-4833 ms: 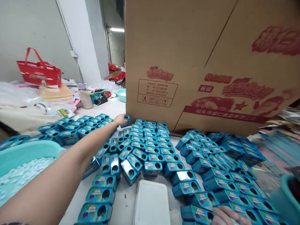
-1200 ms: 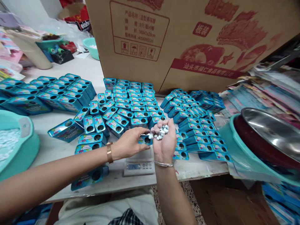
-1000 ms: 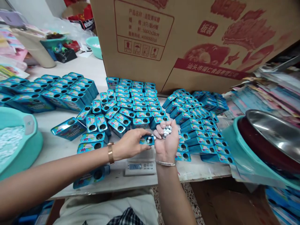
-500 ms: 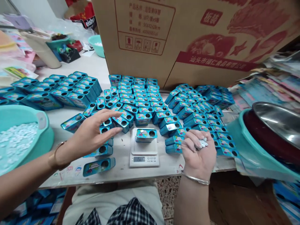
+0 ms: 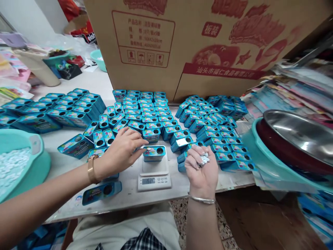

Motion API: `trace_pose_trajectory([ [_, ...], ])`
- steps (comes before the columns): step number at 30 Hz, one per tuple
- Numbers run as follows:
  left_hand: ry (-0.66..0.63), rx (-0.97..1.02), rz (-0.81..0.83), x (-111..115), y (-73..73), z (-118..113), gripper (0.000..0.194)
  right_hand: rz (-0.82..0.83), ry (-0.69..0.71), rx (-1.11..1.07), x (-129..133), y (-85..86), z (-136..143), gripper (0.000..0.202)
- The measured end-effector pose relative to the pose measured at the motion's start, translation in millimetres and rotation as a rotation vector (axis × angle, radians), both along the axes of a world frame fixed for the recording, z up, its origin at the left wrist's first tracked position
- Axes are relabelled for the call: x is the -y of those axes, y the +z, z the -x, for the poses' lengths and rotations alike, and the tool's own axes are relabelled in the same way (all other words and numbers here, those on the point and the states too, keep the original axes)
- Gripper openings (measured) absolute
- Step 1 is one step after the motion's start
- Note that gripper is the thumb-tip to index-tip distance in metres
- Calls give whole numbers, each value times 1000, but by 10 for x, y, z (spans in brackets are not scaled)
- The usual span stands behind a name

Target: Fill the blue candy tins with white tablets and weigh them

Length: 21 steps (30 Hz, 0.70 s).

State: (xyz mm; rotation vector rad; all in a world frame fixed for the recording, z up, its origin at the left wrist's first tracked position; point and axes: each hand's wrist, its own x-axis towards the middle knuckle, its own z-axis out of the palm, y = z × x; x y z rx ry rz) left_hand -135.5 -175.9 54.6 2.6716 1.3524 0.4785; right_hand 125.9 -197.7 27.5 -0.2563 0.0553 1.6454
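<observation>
A blue tin (image 5: 153,158) with a round dark opening in its top stands on a small white scale (image 5: 154,184), whose display is lit. My left hand (image 5: 122,151) is at the tin's left end, thumb and forefinger closed about that end. A small pale spot shows on the tin's top beside the fingertips. To the right of the scale, my right hand (image 5: 201,168) is turned palm up, fingers curled round several small pale candies (image 5: 204,159). Another tin (image 5: 101,193) lies near the table's front edge, below my left forearm.
Rows of similar tins (image 5: 149,109) fill the table behind the scale. A turquoise basin of pale candies (image 5: 15,166) stands at left. At right are a turquoise basin (image 5: 253,139) and a metal bowl (image 5: 299,132). A large cardboard box (image 5: 177,41) blocks the back.
My left hand has moved right, its spread fingers closing in at the tin on the scale. My right hand still holds the candies. The view has shifted, and the scale's reading looks different.
</observation>
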Motion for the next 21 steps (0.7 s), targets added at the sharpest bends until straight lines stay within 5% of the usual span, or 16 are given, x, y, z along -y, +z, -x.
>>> trace_pose_trajectory([
  [10, -40, -123, 20, -92, -85, -190, 21, 73, 20, -3, -211, -20, 229, 21],
  [21, -74, 91, -57, -107, 53, -632, 17, 228, -52, 96, -387, 41, 569, 29],
])
